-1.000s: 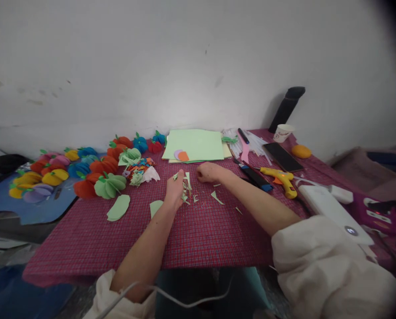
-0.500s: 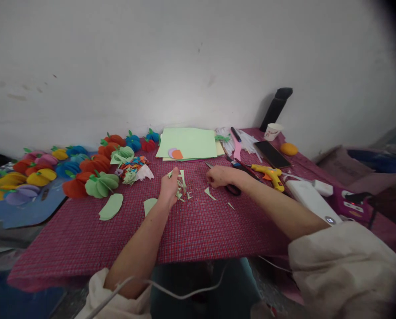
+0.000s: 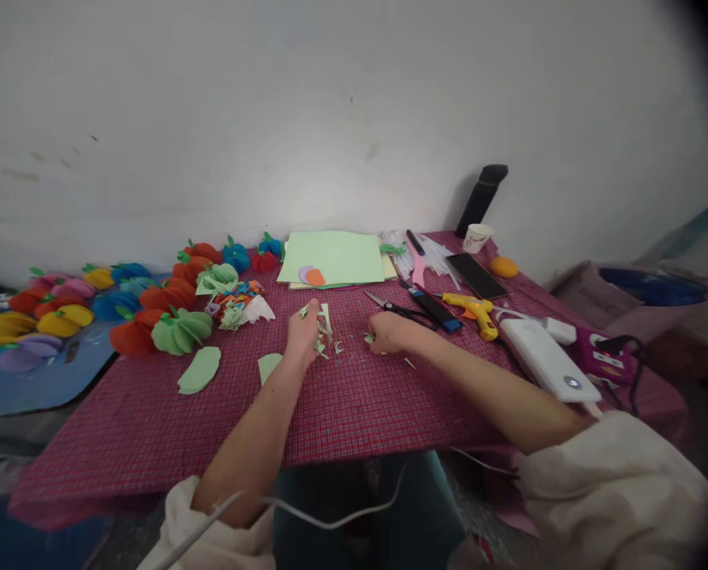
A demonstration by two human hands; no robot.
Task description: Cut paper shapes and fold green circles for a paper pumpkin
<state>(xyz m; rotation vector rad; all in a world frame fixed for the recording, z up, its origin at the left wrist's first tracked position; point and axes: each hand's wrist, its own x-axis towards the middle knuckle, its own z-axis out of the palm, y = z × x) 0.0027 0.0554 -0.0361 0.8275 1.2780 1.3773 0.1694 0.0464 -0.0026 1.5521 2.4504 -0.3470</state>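
Note:
My left hand (image 3: 304, 334) is closed on light green paper scraps, with more scraps (image 3: 325, 318) lying against its right side. To the right, my right hand (image 3: 385, 332) is closed at the tablecloth, and a green scrap (image 3: 369, 339) pokes out at its fingertips. A thin sliver of paper (image 3: 410, 363) lies just right of that hand. Black-handled scissors (image 3: 402, 310) rest behind my right hand. Cut green pieces (image 3: 200, 370) and another green piece (image 3: 269, 366) lie left of my left forearm.
Colourful paper pumpkins (image 3: 169, 294) crowd the left, beside a heap of scraps (image 3: 238, 305). Green sheets (image 3: 333, 255) lie at the back. On the right are a yellow glue gun (image 3: 476, 311), a phone (image 3: 476, 275), a paper cup (image 3: 477, 237) and a white power bank (image 3: 547, 358).
My right hand has moved slightly down onto the green scrap that lay in front of it, now at its fingers. The scissors show more fully. The view has shifted slightly.

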